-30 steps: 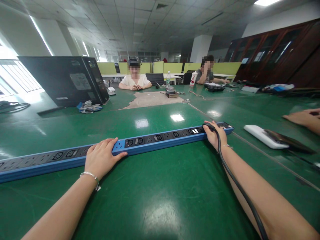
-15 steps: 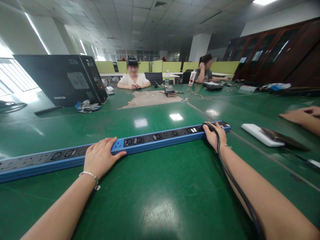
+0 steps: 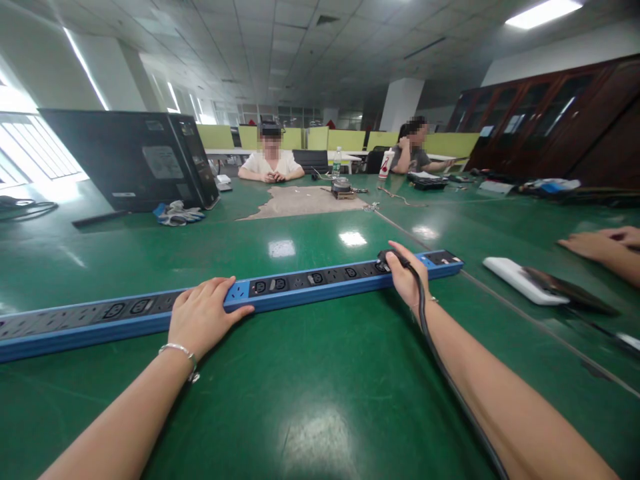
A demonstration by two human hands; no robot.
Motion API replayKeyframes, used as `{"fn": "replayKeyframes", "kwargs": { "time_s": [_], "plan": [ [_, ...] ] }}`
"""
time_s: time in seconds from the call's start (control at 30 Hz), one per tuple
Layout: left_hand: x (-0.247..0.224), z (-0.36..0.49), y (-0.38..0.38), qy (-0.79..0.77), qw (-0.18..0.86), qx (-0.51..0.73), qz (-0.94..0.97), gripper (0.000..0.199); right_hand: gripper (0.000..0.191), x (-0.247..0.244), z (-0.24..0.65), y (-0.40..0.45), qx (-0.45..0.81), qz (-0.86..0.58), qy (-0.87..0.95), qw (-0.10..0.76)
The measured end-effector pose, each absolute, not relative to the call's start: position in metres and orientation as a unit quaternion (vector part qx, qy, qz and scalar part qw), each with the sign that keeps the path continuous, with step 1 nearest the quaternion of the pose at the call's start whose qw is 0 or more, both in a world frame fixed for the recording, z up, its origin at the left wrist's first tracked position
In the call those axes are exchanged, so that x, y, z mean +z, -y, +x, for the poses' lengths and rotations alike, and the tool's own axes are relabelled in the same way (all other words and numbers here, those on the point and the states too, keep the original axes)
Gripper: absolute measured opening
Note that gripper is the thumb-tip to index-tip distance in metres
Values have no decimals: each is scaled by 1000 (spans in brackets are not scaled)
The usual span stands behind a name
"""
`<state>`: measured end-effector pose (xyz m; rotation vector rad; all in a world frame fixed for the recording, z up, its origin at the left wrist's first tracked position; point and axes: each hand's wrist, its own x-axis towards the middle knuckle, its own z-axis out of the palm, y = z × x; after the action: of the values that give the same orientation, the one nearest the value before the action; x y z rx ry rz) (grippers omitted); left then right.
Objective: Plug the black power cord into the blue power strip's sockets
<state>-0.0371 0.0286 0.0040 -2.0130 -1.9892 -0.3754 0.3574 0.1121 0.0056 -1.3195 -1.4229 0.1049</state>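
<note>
A long blue power strip (image 3: 310,293) with black sockets lies across the green table (image 3: 280,387). My left hand (image 3: 203,317) is wrapped over the strip left of centre, its thumb along the near side. Toward the strip's right end, my right hand (image 3: 407,277) grips a black plug (image 3: 387,257) just above the sockets. From the plug a black cable (image 3: 437,353) runs down over my right forearm. My fingers partly cover the plug, so whether it sits in a socket cannot be made out.
A black computer case (image 3: 135,160) and gloves (image 3: 177,213) stand at the back left. Two people sit across the table. At right are another person's hands (image 3: 597,245), a white power bank (image 3: 523,280) and a dark phone-like item. A round device (image 3: 341,187) sits at the back.
My right hand has moved left along the strip with the black plug and cable, uncovering the strip's right end. My left hand has stayed on the strip.
</note>
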Motion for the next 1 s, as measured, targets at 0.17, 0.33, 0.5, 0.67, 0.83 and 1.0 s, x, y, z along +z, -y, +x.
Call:
{"fn": "replayKeyframes", "kwargs": {
  "time_s": [0.17, 0.33, 0.5, 0.67, 0.83, 1.0],
  "plan": [
    [4, -37, -28, 690, 136, -133, -698, 70, 40, 1, 342, -109, 29, -573, 655, 493],
    [5, -36, -28, 694, 131, -135, -695, 70, 35, 2, 335, -107, -16, -592, 677, 436],
    [6, -36, -29, 693, 124, -135, -697, 71, 31, -1, 327, -106, -105, -583, 713, 374],
    [5, -37, -28, 689, 128, -136, -700, 70, 33, -7, 327, -104, -139, -575, 726, 351],
    [5, -36, -28, 688, 134, -139, -699, 70, 33, -8, 326, -99, -127, -571, 728, 358],
    [6, -35, -27, 693, 131, -138, -696, 70, 33, -10, 320, -99, -58, -604, 675, 419]
  ]
}}
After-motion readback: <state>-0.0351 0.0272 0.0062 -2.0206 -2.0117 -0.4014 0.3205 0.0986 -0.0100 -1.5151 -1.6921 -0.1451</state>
